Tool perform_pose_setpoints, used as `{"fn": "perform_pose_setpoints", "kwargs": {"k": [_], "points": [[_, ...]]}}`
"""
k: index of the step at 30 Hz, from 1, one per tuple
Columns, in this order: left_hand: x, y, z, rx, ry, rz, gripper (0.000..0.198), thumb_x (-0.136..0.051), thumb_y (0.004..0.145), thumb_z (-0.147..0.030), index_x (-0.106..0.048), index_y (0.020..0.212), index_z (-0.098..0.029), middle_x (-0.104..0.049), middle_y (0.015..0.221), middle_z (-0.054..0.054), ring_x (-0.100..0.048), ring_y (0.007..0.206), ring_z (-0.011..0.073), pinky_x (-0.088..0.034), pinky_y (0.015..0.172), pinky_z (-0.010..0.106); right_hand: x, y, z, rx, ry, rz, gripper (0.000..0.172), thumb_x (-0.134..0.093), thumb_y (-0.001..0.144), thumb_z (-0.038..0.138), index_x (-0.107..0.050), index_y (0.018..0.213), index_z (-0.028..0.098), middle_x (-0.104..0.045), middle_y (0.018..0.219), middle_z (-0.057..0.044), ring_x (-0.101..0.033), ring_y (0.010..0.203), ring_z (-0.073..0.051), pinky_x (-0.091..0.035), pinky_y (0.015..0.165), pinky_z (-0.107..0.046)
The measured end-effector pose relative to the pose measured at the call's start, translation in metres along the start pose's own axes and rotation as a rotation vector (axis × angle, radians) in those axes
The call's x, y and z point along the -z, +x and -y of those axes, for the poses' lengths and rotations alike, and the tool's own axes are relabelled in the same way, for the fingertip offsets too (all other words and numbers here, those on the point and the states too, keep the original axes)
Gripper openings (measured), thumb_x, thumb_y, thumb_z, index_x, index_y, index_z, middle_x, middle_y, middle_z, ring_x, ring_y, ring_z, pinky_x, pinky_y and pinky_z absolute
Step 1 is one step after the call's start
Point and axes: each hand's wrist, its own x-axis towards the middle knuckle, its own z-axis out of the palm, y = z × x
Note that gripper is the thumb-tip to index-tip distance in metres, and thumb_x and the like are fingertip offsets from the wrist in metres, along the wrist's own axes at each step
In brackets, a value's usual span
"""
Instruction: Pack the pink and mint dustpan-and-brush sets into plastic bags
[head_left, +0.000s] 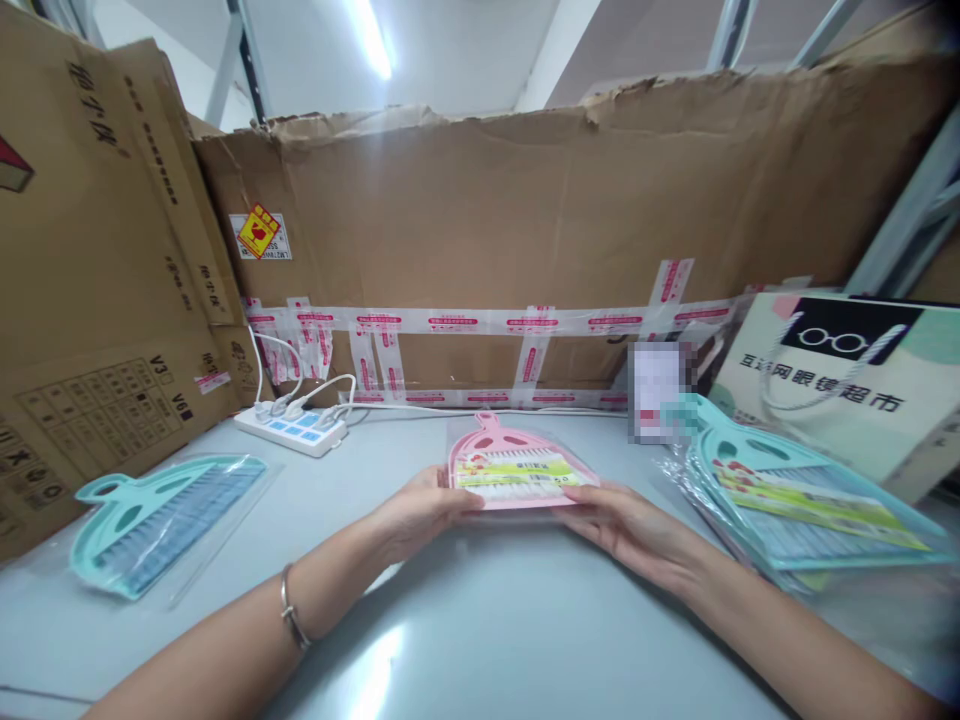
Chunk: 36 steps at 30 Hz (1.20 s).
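Note:
Between my two hands is a pink dustpan and brush set [517, 440] in clear plastic wrap, with a yellow-green label across its white bristles. My left hand [420, 510] grips its left lower edge, thumb on top. My right hand [626, 520] pinches the lower right corner in the same way. The handle end points away from me. To the left lies a wrapped teal dustpan and brush set [165, 515]. On the right is a stack of wrapped teal dustpan sets [810, 495], the top one with a yellow-green label.
A white power strip [292, 428] with plugged cables stands at the back left of the grey table [480, 640]. Large cardboard [480, 220] walls the back, and a carton [97, 270] the left. A paper bag [840, 370] stands at the right, behind the teal stack.

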Motion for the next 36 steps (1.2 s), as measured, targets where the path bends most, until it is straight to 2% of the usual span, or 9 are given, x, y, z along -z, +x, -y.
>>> {"fn": "perform_pose_setpoints", "kwargs": {"k": [6, 9, 14, 16, 21, 25, 28, 32, 36], "points": [[0.004, 0.009, 0.012, -0.015, 0.115, -0.156, 0.034, -0.071, 0.067, -0.035, -0.063, 0.085, -0.006, -0.068, 0.073, 0.010, -0.059, 0.060, 0.0102, -0.045, 0.059, 0.020, 0.003, 0.005, -0.007, 0.033, -0.064, -0.101, 0.004, -0.066, 0.073, 0.015, -0.064, 0.070, 0.017, -0.071, 0.069, -0.007, -0.067, 0.060, -0.014, -0.056, 0.057, -0.017], [0.003, 0.005, 0.008, -0.076, 0.173, -0.164, 0.057, -0.070, 0.067, -0.040, -0.054, 0.111, -0.007, -0.065, 0.097, 0.016, -0.063, 0.077, 0.0169, -0.049, 0.071, 0.029, 0.004, 0.007, -0.006, 0.072, -0.058, -0.142, 0.008, -0.066, 0.073, 0.016, -0.062, 0.067, 0.017, -0.070, 0.065, -0.007, -0.066, 0.055, -0.012, -0.055, 0.054, -0.015], [0.007, -0.005, -0.003, -0.359, 0.407, 0.148, 0.112, -0.082, 0.049, -0.025, -0.018, 0.140, -0.029, -0.027, 0.144, 0.014, -0.038, 0.124, 0.0297, -0.038, 0.097, 0.041, 0.002, 0.005, -0.002, 0.175, -0.014, -0.201, 0.007, -0.068, 0.072, 0.016, -0.061, 0.071, 0.015, -0.069, 0.062, -0.004, -0.065, 0.054, -0.011, -0.055, 0.052, -0.014], [0.009, -0.006, -0.003, -0.470, 0.575, 0.169, 0.105, -0.084, 0.045, -0.023, -0.032, 0.136, -0.030, -0.029, 0.142, 0.011, -0.032, 0.128, 0.0301, -0.035, 0.100, 0.039, 0.001, 0.003, 0.000, 0.202, -0.010, -0.183, 0.011, -0.071, 0.069, 0.017, -0.060, 0.072, 0.015, -0.069, 0.062, -0.004, -0.065, 0.055, -0.012, -0.055, 0.052, -0.015], [0.010, 0.001, 0.002, -0.601, 0.648, -0.117, 0.031, -0.068, 0.070, -0.030, -0.066, 0.100, -0.023, -0.057, 0.108, 0.008, -0.054, 0.100, 0.0206, -0.043, 0.088, 0.033, -0.003, -0.003, 0.003, 0.282, -0.090, -0.105, 0.026, -0.075, 0.064, 0.027, -0.061, 0.082, 0.015, -0.071, 0.075, -0.006, -0.067, 0.066, -0.015, -0.055, 0.060, -0.020], [0.010, 0.005, 0.003, -0.651, 0.557, -0.301, 0.015, -0.065, 0.073, -0.031, -0.071, 0.083, -0.021, -0.064, 0.092, 0.006, -0.057, 0.090, 0.0190, -0.043, 0.082, 0.029, -0.002, -0.007, 0.003, 0.389, -0.061, 0.033, 0.067, -0.073, 0.064, 0.040, -0.041, 0.121, 0.029, -0.064, 0.111, -0.004, -0.064, 0.091, -0.019, -0.052, 0.081, -0.034], [0.010, 0.005, 0.002, -0.642, 0.488, -0.366, 0.015, -0.062, 0.075, -0.032, -0.071, 0.074, -0.020, -0.067, 0.088, 0.005, -0.059, 0.089, 0.0191, -0.043, 0.083, 0.029, 0.002, -0.006, 0.003, 0.486, -0.153, 0.180, 0.090, -0.078, 0.050, 0.048, -0.034, 0.127, 0.032, -0.057, 0.123, -0.006, -0.058, 0.104, -0.023, -0.047, 0.088, -0.039], [0.005, 0.004, 0.002, -0.602, 0.357, -0.342, 0.025, -0.062, 0.074, -0.032, -0.067, 0.095, -0.019, -0.065, 0.100, 0.005, -0.059, 0.094, 0.0187, -0.045, 0.082, 0.027, 0.004, -0.002, 0.001, 0.565, -0.333, 0.022, 0.071, -0.077, 0.057, 0.042, -0.046, 0.118, 0.025, -0.067, 0.103, -0.007, -0.062, 0.094, -0.021, -0.047, 0.084, -0.032], [0.002, 0.006, 0.006, -0.510, 0.116, -0.220, 0.079, -0.063, 0.071, -0.024, -0.019, 0.136, -0.027, -0.063, 0.101, 0.004, -0.062, 0.083, 0.0144, -0.048, 0.078, 0.028, 0.004, 0.002, -0.001, 0.503, -0.227, -0.089, 0.092, -0.075, 0.062, 0.038, -0.021, 0.137, 0.030, -0.071, 0.080, 0.001, -0.066, 0.077, -0.017, -0.048, 0.075, -0.029]]}}
